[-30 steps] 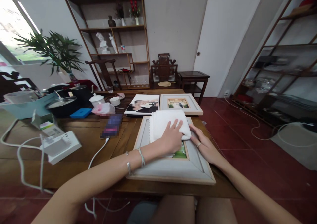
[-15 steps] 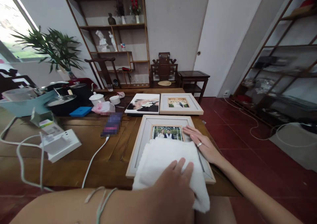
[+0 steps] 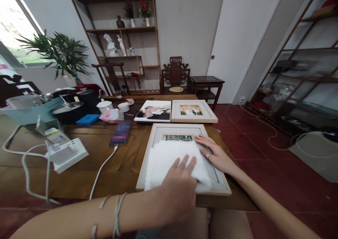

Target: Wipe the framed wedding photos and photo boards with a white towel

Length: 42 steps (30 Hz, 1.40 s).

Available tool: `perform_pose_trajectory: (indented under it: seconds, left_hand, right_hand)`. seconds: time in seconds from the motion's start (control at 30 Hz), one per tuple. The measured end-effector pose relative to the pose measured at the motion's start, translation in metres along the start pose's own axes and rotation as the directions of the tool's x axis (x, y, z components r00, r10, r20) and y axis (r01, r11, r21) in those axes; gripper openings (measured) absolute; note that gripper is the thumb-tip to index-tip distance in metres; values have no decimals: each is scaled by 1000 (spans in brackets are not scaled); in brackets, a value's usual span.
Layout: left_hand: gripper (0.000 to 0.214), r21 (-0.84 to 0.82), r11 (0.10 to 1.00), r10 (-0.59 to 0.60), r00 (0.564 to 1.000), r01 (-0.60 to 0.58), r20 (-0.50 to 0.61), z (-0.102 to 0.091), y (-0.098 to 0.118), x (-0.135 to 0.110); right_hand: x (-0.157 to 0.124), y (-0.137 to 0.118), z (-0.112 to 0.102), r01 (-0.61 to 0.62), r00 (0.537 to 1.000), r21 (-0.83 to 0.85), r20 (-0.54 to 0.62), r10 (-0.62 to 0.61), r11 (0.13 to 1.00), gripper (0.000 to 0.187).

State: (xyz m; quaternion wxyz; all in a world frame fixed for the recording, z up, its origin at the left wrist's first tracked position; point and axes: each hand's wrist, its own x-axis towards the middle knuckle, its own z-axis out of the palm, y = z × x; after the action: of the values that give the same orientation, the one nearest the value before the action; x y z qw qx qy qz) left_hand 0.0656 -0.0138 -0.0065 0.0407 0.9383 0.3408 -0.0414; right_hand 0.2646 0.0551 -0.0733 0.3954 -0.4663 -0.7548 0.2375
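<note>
Left grip (image 3: 179,188) atop fluffy cloth (image 3: 161,163)

- Two pale frames (image 3: 157,132): one at the desk's (image 3: 123,182) near right corner, one by its far right corner.
- One photo panel (image 3: 158,112), toward the desk's far edge.
- One folded white cloth (image 3: 162,163), over the nearer frame.
- One left hand (image 3: 181,184), one right hand (image 3: 216,157).
- One phone (image 3: 120,133), one blue box (image 3: 88,119).
- Two white cups (image 3: 123,107), one lidded, near the desk's far edge.
- Two white statuettes (image 3: 110,47).
</note>
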Motion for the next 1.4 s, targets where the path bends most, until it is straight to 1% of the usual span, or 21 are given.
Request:
perform_pose_trajectory:
  seconds: [0.1, 0.17, 0.2, 0.23, 0.3, 0.37, 0.43, 0.5, 0.6, 0.7, 0.8, 0.9, 1.03, 1.13, 1.2, 1.27, 1.33, 1.4]
  left_hand:
    - [32, 74, 992, -103, 995, 104, -17, 8, -19, 27]
    - [31, 141, 974, -165, 983, 176, -84, 12, -35, 52]
    - [31, 165, 967, -175, 977, 195, -124, 13, -44, 65]
    - [32, 183, 964, -163, 974, 191, -157, 13, -52, 76]
    - [35, 212, 967, -100, 978, 138, -184, 12, -65, 93]
    - [35, 241, 967, -36, 983, 80, -181, 12, -73, 99]
    - [33, 265, 962, -20, 985, 65, -171, 11, -78, 96]
    - [32, 271, 959, -47, 988, 86, -150, 10, -85, 84]
    - [32, 280, 948, -126, 985, 154, -116, 2, -100, 60]
    - [33, 304, 921, -226, 969, 244, -96, -8, -117, 37]
    - [33, 322, 906, -255, 961, 275, -102, -12, -126, 23]
    - [32, 326, 900, -254, 956, 288, -145, -9, -126, 22]
    - [28, 274, 898, -281, 929, 343, -242, 1, -126, 26]
    - [29, 236, 913, -265, 924, 332, -275, 5, -131, 25]
    - [32, 236, 922, -247, 936, 306, -250, 5, -133, 22]
    - [36, 248, 925, -239, 948, 288, -209, 3, -130, 18]
    - [38, 256, 925, -246, 956, 280, -157, -1, -118, 10]
    - [36, 244, 929, -263, 960, 278, -91, -6, -101, -2]
  right_hand:
    - [-4, 2, 0, 7, 1000, 36, 11, -8, 999, 43]
    - [-6, 4, -1, 8, 1000, 53, 3, -8, 999, 48]
    - [-7, 5, -1, 6, 1000, 60, -5, -5, 998, 50]
    - [-8, 7, -1, 1, 1000, 66, -16, 0, 998, 53]
    - [-8, 9, 0, -13, 999, 77, -34, 16, 997, 57]
    - [-8, 10, 0, -17, 999, 83, -39, 21, 996, 58]
    - [-8, 9, 0, -9, 999, 85, -30, 12, 996, 58]
    - [-9, 8, -1, -5, 1000, 85, -18, 7, 996, 58]
    - [-9, 6, -1, -20, 1000, 77, 1, 20, 997, 57]
    - [-9, 5, -1, -18, 1000, 79, 1, 18, 997, 57]
    - [-9, 5, -1, -6, 1000, 89, -6, 7, 996, 57]
    - [-10, 5, -1, -22, 1000, 85, 5, 21, 996, 57]
    - [-11, 4, -1, -33, 999, 67, 11, 33, 997, 56]
    - [-10, 4, -1, -40, 999, 62, 13, 39, 997, 56]
    - [-10, 4, -1, -45, 999, 67, 16, 44, 997, 55]
    - [-9, 4, -2, -41, 999, 79, 16, 40, 996, 55]
    - [-9, 4, -1, -34, 999, 94, 11, 33, 995, 54]
    - [-9, 4, -1, -30, 1000, 102, 4, 30, 994, 55]
